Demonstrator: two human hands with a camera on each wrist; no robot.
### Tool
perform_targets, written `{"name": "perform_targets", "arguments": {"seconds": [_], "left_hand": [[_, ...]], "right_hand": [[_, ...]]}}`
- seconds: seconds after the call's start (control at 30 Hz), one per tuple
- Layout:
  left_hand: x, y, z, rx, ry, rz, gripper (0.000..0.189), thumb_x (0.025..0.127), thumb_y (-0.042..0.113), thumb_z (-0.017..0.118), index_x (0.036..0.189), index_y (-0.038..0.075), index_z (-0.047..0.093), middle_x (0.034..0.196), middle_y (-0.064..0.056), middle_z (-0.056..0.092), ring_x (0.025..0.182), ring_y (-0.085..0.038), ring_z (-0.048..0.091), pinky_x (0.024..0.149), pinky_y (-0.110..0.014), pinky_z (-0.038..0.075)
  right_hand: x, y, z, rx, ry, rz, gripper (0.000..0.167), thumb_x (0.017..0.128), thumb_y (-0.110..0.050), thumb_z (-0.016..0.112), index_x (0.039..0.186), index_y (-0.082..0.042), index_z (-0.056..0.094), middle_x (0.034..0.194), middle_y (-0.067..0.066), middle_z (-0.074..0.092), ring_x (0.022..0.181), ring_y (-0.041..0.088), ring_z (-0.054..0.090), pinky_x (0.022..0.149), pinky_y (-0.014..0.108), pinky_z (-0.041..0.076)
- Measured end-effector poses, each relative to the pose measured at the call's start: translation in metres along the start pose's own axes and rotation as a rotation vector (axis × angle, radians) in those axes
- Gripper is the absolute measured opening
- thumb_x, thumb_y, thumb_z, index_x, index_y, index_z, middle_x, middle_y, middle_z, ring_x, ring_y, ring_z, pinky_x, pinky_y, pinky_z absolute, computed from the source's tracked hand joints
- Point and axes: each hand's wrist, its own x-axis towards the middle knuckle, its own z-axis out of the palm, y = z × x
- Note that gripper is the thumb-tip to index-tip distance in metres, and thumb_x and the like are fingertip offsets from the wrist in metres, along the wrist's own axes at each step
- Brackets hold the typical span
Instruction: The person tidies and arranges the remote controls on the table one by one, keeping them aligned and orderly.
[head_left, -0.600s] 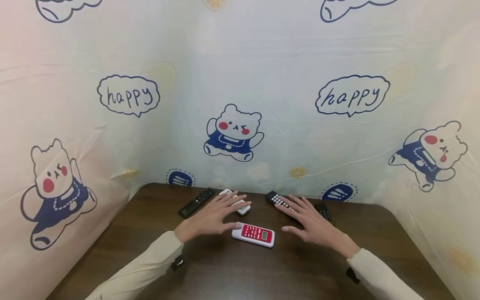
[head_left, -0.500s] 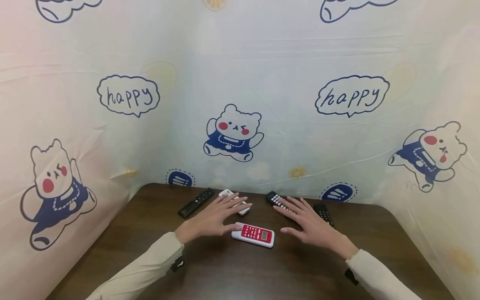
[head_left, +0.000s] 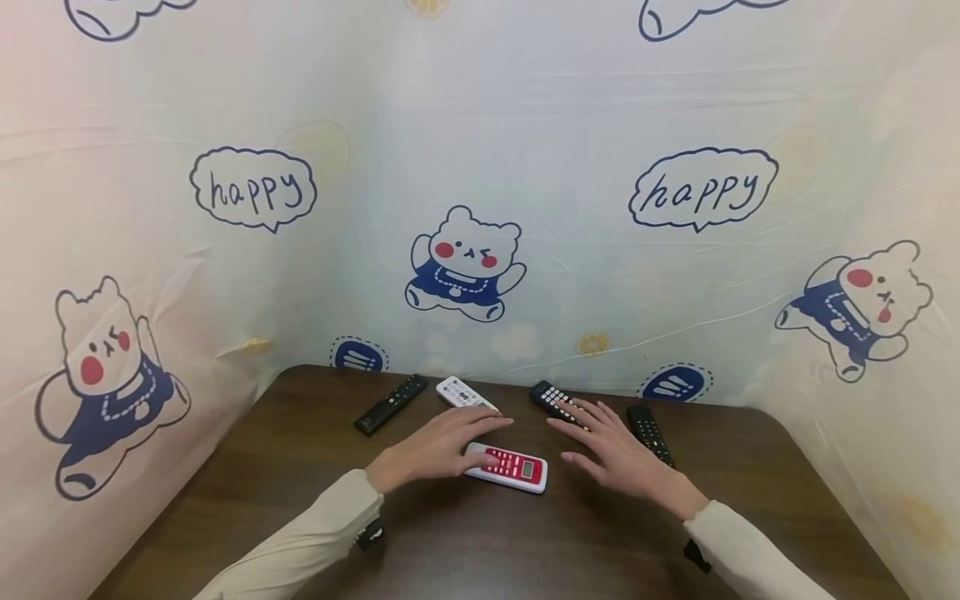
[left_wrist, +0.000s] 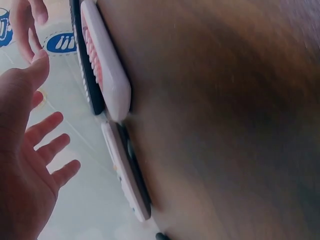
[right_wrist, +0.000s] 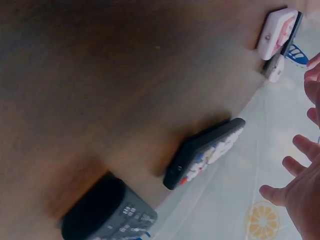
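My left hand hovers over the table with relaxed fingers and holds nothing. In the head view its thumb overlaps the left end of a white remote control with a red face; the left wrist view shows a gap between hand and remote. Behind that hand lies a white remote control, its near end partly hidden. My right hand, fingers loosely spread, is held above the table too. Its fingers cover part of a black remote control with white buttons, from which they stand apart in the right wrist view.
A long black remote control lies at the back left of the brown table. Another black remote control sits right of the right hand. A patterned curtain encloses the table's back and sides.
My left hand has shifted right and nearer me, uncovering more of the white remote control; its thumb now overlaps the red face. My right hand has shifted slightly left. The remotes lie unmoved.
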Motion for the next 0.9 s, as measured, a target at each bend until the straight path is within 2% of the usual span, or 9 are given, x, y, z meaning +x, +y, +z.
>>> {"name": "perform_targets", "arguments": {"seconds": [0.2,0.3,0.53,0.73,0.9], "left_hand": [[0.006,0.007,0.008,-0.016,-0.039,-0.043,0.062,0.102,0.057,0.060,0.158,0.033,0.047,0.162,-0.004,0.048,0.150,-0.025,0.043,0.123,-0.054,0.038],[0.009,0.008,0.011,-0.024,-0.049,-0.044,0.061,0.103,0.055,0.059,0.158,0.032,0.047,0.160,-0.007,0.049,0.148,-0.026,0.047,0.120,-0.055,0.042],[0.016,0.011,0.021,-0.047,-0.052,-0.038,0.058,0.104,0.050,0.060,0.158,0.031,0.047,0.155,-0.002,0.055,0.141,-0.023,0.054,0.115,-0.050,0.049],[0.016,0.011,0.027,-0.049,-0.065,-0.043,0.057,0.105,0.047,0.061,0.157,0.027,0.049,0.150,-0.002,0.059,0.135,-0.022,0.059,0.111,-0.049,0.052],[0.015,0.011,0.029,-0.016,-0.053,-0.048,0.054,0.102,0.044,0.066,0.151,0.023,0.056,0.144,-0.002,0.064,0.130,-0.020,0.062,0.106,-0.046,0.055]], "right_hand": [[0.000,0.010,0.008,-0.003,-0.006,0.026,0.053,0.104,-0.032,0.066,0.154,-0.020,0.054,0.162,0.016,0.045,0.151,0.040,0.039,0.122,0.067,0.031],[0.002,0.015,0.011,-0.011,-0.020,0.049,0.050,0.105,-0.030,0.065,0.153,-0.019,0.055,0.161,0.018,0.046,0.149,0.041,0.040,0.121,0.066,0.034],[0.007,0.025,0.010,-0.004,-0.042,0.124,0.045,0.105,-0.026,0.065,0.148,-0.015,0.060,0.159,0.019,0.048,0.145,0.042,0.046,0.114,0.068,0.042],[0.010,0.029,0.010,0.006,-0.072,0.182,0.040,0.106,-0.022,0.063,0.144,-0.011,0.063,0.158,0.024,0.046,0.141,0.046,0.048,0.111,0.069,0.044],[0.013,0.032,0.012,-0.047,-0.025,0.181,0.034,0.104,-0.014,0.065,0.137,-0.005,0.068,0.150,0.028,0.053,0.134,0.047,0.054,0.105,0.070,0.049]]}}
